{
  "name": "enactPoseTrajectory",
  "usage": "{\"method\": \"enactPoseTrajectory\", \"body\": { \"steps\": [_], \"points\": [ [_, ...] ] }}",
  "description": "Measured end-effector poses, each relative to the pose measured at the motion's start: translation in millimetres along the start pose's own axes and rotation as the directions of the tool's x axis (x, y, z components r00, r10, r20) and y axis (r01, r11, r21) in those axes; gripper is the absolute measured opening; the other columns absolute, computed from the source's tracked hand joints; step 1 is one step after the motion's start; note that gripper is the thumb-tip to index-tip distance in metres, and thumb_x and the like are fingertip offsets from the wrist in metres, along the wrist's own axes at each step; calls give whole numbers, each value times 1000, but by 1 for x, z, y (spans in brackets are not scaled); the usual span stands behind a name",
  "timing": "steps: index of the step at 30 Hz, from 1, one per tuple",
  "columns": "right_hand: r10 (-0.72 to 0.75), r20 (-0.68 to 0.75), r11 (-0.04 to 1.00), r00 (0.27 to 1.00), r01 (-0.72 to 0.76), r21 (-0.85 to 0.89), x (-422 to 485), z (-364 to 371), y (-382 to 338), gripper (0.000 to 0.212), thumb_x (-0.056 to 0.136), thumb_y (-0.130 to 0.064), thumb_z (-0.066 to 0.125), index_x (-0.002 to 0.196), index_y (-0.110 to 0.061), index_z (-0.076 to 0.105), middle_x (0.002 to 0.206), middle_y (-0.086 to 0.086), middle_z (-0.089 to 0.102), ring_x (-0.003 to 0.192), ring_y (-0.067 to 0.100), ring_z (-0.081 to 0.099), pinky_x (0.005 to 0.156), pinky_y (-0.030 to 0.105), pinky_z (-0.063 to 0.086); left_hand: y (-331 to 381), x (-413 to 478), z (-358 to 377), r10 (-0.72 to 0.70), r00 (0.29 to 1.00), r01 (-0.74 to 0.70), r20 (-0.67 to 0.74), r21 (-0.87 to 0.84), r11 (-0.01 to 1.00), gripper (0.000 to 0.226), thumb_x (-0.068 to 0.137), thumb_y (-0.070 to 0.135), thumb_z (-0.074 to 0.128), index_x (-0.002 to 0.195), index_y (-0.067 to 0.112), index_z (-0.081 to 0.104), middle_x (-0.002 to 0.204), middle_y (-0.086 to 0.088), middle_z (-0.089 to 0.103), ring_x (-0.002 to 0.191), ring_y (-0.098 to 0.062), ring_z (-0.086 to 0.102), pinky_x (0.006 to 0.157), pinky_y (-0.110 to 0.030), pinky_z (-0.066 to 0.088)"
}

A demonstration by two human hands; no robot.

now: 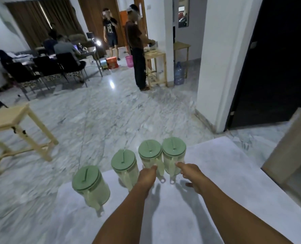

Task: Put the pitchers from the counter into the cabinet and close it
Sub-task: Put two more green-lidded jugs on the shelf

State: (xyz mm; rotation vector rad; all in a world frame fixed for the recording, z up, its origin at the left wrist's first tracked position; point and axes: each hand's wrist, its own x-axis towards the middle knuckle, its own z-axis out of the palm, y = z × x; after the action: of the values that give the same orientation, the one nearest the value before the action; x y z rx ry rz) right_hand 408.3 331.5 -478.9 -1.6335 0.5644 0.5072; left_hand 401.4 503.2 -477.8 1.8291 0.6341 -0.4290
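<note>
Hands: left hand (pixel 147 174) and right hand (pixel 190 173) loosely open, nearing two pitcher handles.
Pitchers: four pitchers (pixel 123 165) lined along counter (pixel 216 182) edge, handles facing reach.

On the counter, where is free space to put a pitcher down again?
Bare counter lies right of the right hand, up to the edge. Also bare: the near part between the forearms. Crowded: the far edge, where four pitchers stand, the right two touching.

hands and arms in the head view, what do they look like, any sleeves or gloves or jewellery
Both arms are bare from the bottom edge of the picture to the fingertips, with no sleeve in view. The left hand and the right hand wear no gloves. No watch, bracelet or ring shows on either.
</note>
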Motion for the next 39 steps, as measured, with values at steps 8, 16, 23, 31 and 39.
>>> {"method": "enactPoseTrajectory", "body": {
  "steps": [8, 16, 23, 31, 39],
  "points": [
    [14, 64, 998, 998, -19, 66, 39, 24, 1, 22, 87, -45, 65, 96, -25, 67, 107, 0, 69, 102, 22, 63, 78, 35, 45, 6, 34, 21, 20, 999, -14, 38, -151, 988, 39, 100, 46, 49, 112, 17, 72, 111, -4, 72, 97, -18, 66, 90, -34, 51],
    [-72, -93, 988, 993, 84, 127, 30, 8, -10, 30, 92, -42, 57, 86, -15, 70, 90, 5, 75, 77, 18, 66, 60, 28, 42, 12, 31, 22, 25, 999, -31, -36, -189, 981, 35, 94, 46, 55, 86, 15, 70, 101, -14, 75, 97, -32, 69, 90, -46, 55],
    [-98, -214, 985, 972, 126, 120, -33, -38, -3, 34, 94, -41, 50, 82, -12, 64, 73, 7, 68, 56, 21, 63, 60, 28, 44, 40, -42, 16, 67, 988, -40, 137, -197, 980, 32, 102, 33, 48, 97, 7, 65, 96, -16, 74, 75, -28, 66, 71, -33, 51],
    [-145, -450, 953, 881, 247, 176, -187, -111, 39, 28, 92, -39, 52, 91, -12, 62, 74, 8, 62, 64, 23, 62, 61, 29, 43, 30, -171, 40, 258, 895, -228, 363, -123, 966, 27, 100, 36, 53, 102, 12, 63, 101, -13, 74, 89, -31, 73, 91, -45, 56],
    [-139, -618, 896, 773, 365, 255, -387, -225, 90, 40, 91, -47, 52, 89, -9, 63, 70, 8, 63, 57, 23, 64, 52, 29, 47, 53, -334, 111, 355, 679, -390, 642, -94, 916, 40, 96, 46, 55, 121, 16, 59, 104, -10, 75, 85, -26, 78, 84, -44, 60]
  ]
}}
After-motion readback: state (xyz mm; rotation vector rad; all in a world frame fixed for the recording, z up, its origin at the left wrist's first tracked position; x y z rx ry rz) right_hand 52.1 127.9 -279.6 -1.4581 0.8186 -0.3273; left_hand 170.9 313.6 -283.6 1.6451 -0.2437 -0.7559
